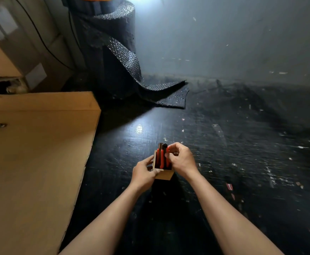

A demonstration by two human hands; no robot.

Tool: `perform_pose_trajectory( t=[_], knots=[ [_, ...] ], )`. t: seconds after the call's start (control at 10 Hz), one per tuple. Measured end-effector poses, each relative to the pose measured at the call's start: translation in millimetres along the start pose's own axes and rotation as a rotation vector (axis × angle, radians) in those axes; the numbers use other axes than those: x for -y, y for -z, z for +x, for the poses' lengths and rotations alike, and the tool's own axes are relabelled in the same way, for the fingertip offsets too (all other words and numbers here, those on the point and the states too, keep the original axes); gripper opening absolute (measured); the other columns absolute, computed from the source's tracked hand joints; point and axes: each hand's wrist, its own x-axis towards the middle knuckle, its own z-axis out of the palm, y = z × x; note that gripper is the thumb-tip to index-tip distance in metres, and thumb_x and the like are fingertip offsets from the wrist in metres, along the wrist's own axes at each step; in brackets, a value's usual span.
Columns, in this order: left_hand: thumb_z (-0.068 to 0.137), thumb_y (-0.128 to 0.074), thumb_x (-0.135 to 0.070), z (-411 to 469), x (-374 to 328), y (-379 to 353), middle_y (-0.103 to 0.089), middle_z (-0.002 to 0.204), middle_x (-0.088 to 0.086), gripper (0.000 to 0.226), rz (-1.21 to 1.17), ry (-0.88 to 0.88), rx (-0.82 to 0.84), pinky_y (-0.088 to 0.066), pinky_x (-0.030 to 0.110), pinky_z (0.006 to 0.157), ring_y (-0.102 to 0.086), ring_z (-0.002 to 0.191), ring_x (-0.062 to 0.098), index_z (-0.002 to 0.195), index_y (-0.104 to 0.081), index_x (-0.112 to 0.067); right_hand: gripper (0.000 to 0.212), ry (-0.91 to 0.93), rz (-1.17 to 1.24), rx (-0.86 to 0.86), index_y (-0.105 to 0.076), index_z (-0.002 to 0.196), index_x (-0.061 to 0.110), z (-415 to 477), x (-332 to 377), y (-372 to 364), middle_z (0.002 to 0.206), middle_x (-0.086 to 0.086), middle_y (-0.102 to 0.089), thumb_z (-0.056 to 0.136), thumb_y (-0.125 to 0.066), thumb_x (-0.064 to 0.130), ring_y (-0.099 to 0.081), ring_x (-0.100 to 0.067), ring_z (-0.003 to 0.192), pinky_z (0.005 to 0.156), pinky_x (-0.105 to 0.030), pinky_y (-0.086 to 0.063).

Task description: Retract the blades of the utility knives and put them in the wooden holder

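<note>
A small wooden holder (164,174) stands on the dark floor in the lower middle of the head view. Red and black utility knives (161,159) stand upright inside it, their tops sticking out above the rim. My left hand (143,173) grips the holder's left side. My right hand (180,159) is at the holder's right, its fingertips pinched on the rightmost red knife (167,150) near its top. I cannot see any blade tips.
A large cardboard box (34,153) fills the left side, close to my left arm. A roll of black bubble wrap (113,52) stands behind, one end trailing over the floor. The dark scuffed floor (242,144) stretches to the right, littered with small scraps.
</note>
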Motion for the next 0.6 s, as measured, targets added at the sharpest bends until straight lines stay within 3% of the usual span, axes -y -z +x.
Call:
perform_pose_trajectory(
  t=[0.3,0.4,0.6],
  knots=[
    [0.077,-0.087,-0.018,1.2,5.6,-1.3,-0.074,0.127,-0.003,0.064,-0.025,0.016,-0.019,-0.055,0.03,0.099,-0.069,0.116,0.014,0.137,-0.066,-0.022,0.007,-0.021,-0.075,-0.017,-0.074,0.095,0.023,-6.3,-3.2,-6.6,0.092,0.006,-0.079,0.09,-0.07,0.02,-0.073,-0.014,0.089,0.085,-0.042,-0.06],
    [0.079,-0.085,-0.014,-1.2,1.8,0.4,-0.074,0.126,-0.001,0.058,-0.033,0.017,-0.021,-0.056,0.032,0.098,-0.069,0.114,0.014,0.135,-0.067,-0.02,0.012,-0.039,-0.08,-0.023,-0.075,0.101,0.02,-10.0,2.3,1.8,0.098,0.005,-0.079,0.091,-0.07,0.016,-0.073,-0.014,0.093,0.089,-0.038,-0.059],
    [0.089,-0.076,-0.011,-23.0,6.6,11.9,-0.07,0.132,0.002,0.052,-0.009,0.022,-0.022,-0.051,0.036,0.109,-0.066,0.124,0.018,0.139,-0.063,-0.013,0.015,-0.003,-0.098,-0.026,-0.072,0.108,0.019,-30.9,13.2,39.4,0.101,0.003,-0.074,0.094,-0.07,0.02,-0.07,-0.015,0.095,0.078,-0.027,-0.056]
  ],
)
